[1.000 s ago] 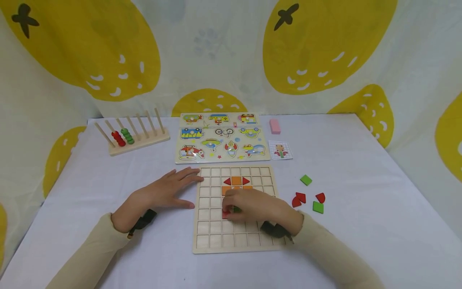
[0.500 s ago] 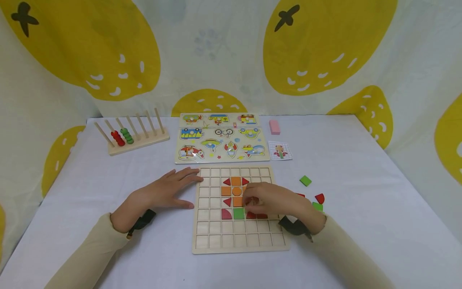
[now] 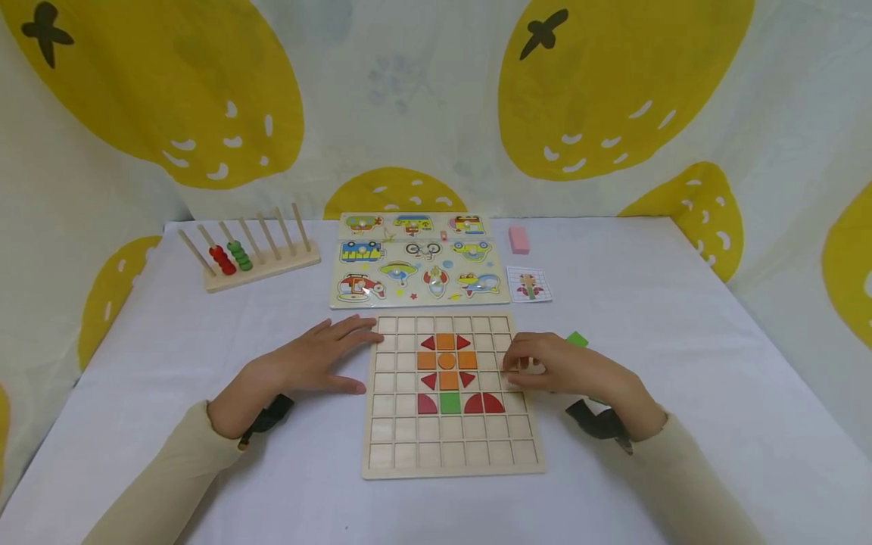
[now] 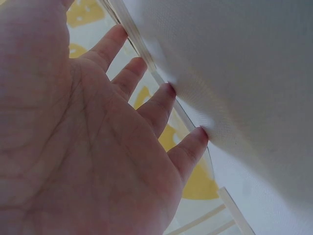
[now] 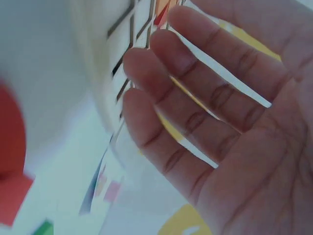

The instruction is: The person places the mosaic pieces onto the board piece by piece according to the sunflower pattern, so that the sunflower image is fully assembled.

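Note:
A wooden grid board [image 3: 406,452] bears a figure of flat pieces. Orange squares [image 3: 448,381] stand around an orange circle [image 3: 446,361], with small red triangles [image 3: 428,343] beside them. In a lower row lie a red quarter-circle [image 3: 427,404], a green square [image 3: 450,403] and two more red quarter-circles [image 3: 493,403] side by side. My left hand [image 3: 306,363] is spread, its fingertips at the board's left edge. Over the right edge hovers my right hand [image 3: 565,371], fingers loosely bent; the right wrist view shows nothing in them.
Loose red pieces [image 5: 12,161] and a green square [image 3: 577,339] lie right of the board, partly hidden by the right hand. Behind stand a vehicle puzzle [image 3: 418,261], a pattern card [image 3: 529,284], a pink block [image 3: 519,240] and a peg rack [image 3: 262,272] with beads.
My right hand has left the red quarter-circle in the lower row and moved right to the board's edge, uncovering the figure. The left hand has stayed in place.

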A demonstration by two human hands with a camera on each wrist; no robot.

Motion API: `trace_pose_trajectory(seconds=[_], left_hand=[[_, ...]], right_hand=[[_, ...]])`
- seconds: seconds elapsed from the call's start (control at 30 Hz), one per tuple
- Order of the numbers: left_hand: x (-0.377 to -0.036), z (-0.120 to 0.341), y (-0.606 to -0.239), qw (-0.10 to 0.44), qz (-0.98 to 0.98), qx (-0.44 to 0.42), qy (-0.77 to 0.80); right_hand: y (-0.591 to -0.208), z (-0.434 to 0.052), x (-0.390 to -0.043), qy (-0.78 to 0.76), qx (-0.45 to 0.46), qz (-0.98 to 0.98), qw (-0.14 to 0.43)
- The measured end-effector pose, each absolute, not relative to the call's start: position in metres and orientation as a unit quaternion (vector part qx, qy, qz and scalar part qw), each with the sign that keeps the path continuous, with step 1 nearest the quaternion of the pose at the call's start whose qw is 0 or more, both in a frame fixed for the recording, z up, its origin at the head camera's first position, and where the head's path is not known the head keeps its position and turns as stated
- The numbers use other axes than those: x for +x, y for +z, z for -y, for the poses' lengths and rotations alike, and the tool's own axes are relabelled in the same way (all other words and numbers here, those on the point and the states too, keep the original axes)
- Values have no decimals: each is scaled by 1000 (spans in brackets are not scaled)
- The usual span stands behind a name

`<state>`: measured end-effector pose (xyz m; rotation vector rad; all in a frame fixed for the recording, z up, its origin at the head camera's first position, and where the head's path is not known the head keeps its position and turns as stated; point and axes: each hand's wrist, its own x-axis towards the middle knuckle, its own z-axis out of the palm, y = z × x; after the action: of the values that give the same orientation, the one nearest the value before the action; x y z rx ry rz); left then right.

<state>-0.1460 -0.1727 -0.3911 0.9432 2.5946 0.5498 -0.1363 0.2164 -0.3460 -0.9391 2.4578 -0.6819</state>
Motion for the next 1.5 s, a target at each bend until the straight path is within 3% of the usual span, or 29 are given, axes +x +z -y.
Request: trace_pose_trajectory(seconds=[0.63,1.5], left_hand=[[-147,173,-391,165,-910,330,190],[-149,173,-392,166,-909,331,192]], right_hand=[[-344,-257,-135,-218,-264,-907,243],[-366,-254,-149,-232,-281,-914,181]])
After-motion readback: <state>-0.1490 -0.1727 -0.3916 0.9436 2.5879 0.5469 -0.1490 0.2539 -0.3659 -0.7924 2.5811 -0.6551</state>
